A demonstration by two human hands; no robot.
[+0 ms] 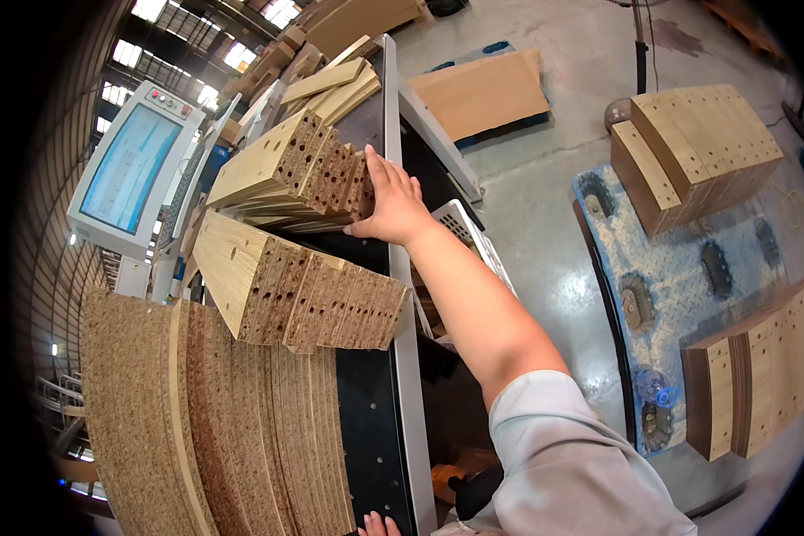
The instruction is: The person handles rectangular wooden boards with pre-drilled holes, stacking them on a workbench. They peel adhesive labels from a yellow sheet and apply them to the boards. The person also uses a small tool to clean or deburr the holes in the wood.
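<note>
Right hand at the upper stack; crate beside the bench.
Right hand (pixel 395 205): fingers spread at the right end of the upper stack (pixel 308 165); cannot tell if it grips. Upper stack lies on the bench (pixel 366 429), beyond the lower stack (pixel 304 290). Left hand (pixel 380 525): fingertips only, at bench edge; grip cannot be told. White slotted crate (pixel 458 220): contents hidden. Blue pallet (pixel 674 313) bears drilled boards (pixel 701 152).
</note>
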